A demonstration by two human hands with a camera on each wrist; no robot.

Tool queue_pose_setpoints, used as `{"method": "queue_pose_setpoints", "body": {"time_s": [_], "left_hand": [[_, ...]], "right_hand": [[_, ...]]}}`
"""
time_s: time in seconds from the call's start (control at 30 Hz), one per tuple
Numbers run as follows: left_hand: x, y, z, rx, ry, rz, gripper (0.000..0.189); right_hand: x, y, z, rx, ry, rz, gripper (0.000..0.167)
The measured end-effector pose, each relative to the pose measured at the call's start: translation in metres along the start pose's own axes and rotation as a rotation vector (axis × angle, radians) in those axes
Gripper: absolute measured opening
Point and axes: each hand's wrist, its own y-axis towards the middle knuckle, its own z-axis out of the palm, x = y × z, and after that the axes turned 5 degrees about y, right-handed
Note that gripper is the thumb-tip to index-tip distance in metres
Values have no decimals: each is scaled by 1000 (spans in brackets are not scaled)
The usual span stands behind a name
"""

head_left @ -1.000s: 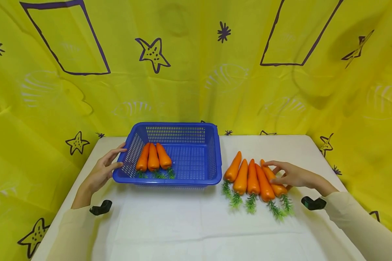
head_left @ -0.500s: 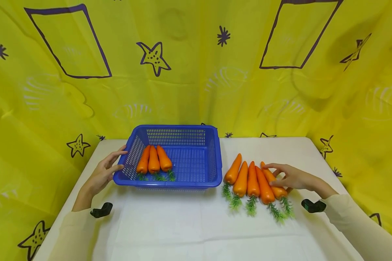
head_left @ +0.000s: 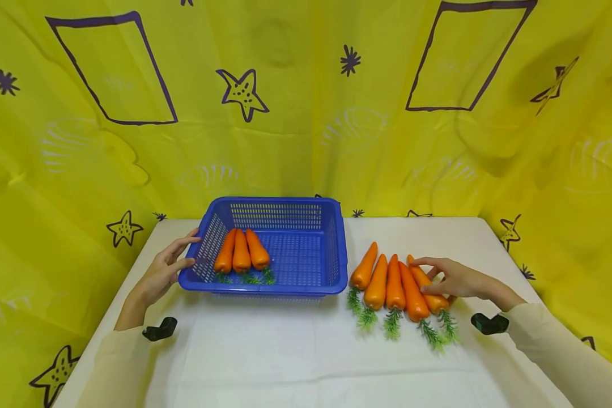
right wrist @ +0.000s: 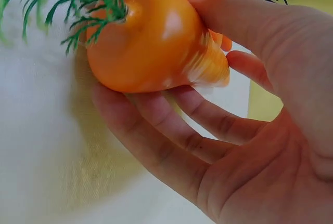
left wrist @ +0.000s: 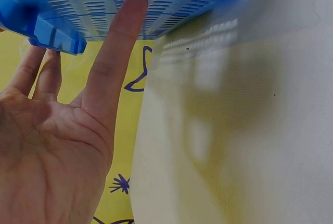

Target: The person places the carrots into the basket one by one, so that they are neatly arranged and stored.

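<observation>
My left hand (head_left: 158, 275) reaches to the left end of a blue plastic basket (head_left: 275, 288). Its fingertips touch the rim, and the thumb (left wrist: 106, 73) lies straight against the slotted outer wall in the left wrist view. The rightmost orange carrot (head_left: 435, 300) lies on the table in my right hand (head_left: 456, 277). In the right wrist view the thumb is on one side of this carrot (right wrist: 148, 37), with several fingers (right wrist: 156, 148) curled along its other side. Three carrots (head_left: 241, 252) lie side by side in the left part of the basket, their green tops toward me.
Several more carrots (head_left: 395, 289) lie in a fanned row right of the basket, tips pointing away and leafy tops toward me. A white cloth (head_left: 265, 351) covers the table. Yellow printed curtains (head_left: 296, 153) stand behind and along both sides.
The whole scene has shifted slightly down in the head view. My right thumb and fingers have closed a little on the rightmost carrot; my left hand stays at the basket.
</observation>
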Motion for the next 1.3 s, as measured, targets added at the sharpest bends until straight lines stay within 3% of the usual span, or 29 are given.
{"method": "queue_pose_setpoints", "body": {"time_s": [0.27,0.63,1.1,1.3], "left_hand": [[0,-1,0,-5,7,-4,48],[1,-2,1,-5,-4,-3,47],[-1,-2,0,2,-7,2,47],[-1,-1,1,2,-11,1,46]], "right_hand": [[9,-1,-8,13,-4,7,72],[40,-13,-32,10,-59,17,72],[74,-25,-68,-161,-91,-71,73],[88,-28,-79,-256,-73,-149,71]]}}
